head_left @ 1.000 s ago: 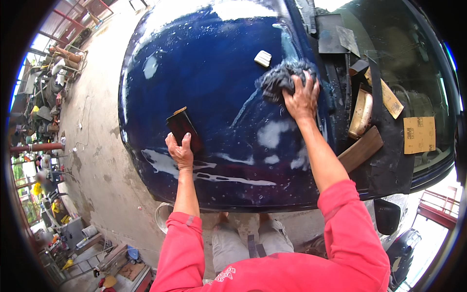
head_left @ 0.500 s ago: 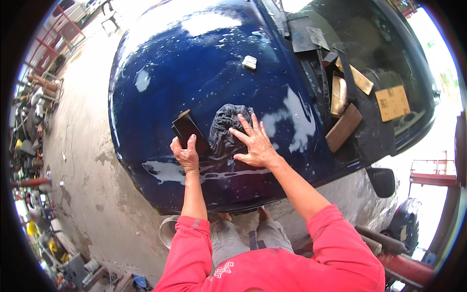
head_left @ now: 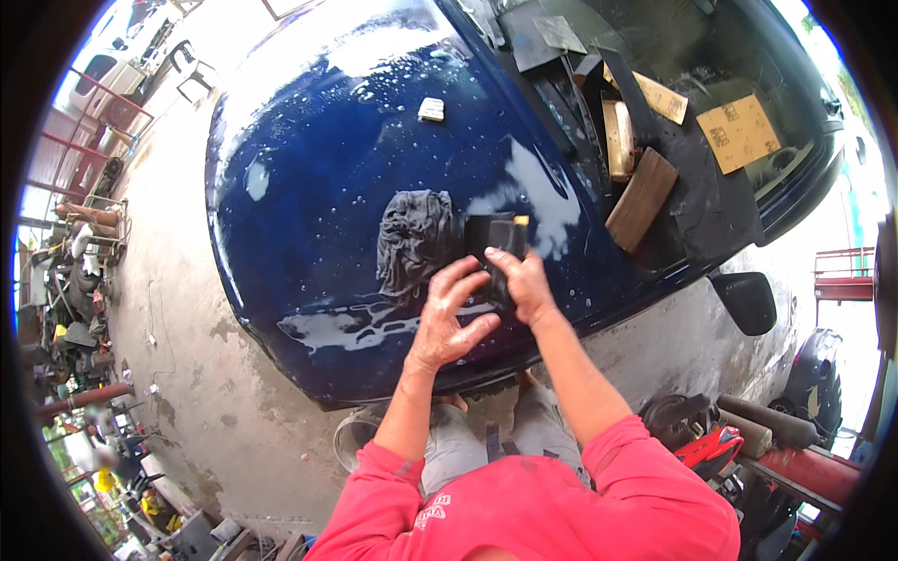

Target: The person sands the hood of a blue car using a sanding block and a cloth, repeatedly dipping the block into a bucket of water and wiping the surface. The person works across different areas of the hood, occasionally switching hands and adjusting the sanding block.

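Observation:
A dark blue car hood (head_left: pixel 318 187), wet with drops, has several pale grey patches. Over its near part my right hand (head_left: pixel 527 288) grips a sanding block (head_left: pixel 493 245), a block with a black sheet folded round it and a yellowish end peeking out at the top. My left hand (head_left: pixel 451 316) is beside it with fingers spread, fingertips close to the black sheet; whether they touch it I cannot tell. A crumpled dark grey cloth (head_left: pixel 412 243) lies on the hood just left of the block, with no hand on it.
A small white block (head_left: pixel 431 109) sits farther up the hood. Wooden blocks (head_left: pixel 643 199), a cardboard piece (head_left: pixel 738 134) and black sheets (head_left: pixel 725 220) lie by the windshield. The side mirror (head_left: pixel 745 303) juts out at right. A bucket (head_left: pixel 355 438) stands below the hood's near edge.
The sanding block has passed from my left hand to my right and moved right of the cloth. My right hand has let go of the cloth, which stays on the hood.

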Action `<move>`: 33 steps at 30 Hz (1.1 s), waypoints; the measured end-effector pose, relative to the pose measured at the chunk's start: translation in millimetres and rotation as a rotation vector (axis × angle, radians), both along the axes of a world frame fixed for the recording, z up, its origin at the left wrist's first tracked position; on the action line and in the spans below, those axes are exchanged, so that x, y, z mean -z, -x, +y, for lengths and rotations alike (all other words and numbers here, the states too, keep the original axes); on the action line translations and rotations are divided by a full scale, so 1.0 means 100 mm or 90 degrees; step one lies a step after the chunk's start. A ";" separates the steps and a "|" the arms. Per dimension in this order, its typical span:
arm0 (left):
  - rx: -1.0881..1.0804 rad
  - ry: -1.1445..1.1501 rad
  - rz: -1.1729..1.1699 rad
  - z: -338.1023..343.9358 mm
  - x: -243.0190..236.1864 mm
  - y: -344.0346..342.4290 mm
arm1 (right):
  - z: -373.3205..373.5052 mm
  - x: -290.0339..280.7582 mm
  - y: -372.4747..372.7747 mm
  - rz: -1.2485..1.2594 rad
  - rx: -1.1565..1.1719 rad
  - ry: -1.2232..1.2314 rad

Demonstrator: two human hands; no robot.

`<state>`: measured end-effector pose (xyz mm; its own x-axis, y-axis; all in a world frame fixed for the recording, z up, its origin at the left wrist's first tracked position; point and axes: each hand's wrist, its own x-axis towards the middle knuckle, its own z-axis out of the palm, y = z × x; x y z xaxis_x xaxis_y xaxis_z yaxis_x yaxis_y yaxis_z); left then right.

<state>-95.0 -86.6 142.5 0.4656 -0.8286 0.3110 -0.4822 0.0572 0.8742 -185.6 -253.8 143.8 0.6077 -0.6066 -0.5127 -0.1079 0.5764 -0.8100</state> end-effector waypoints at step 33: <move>-0.240 -0.185 -0.357 -1.36 0.62 -1.62 | -0.81 0.42 0.33 0.484 -0.421 1.113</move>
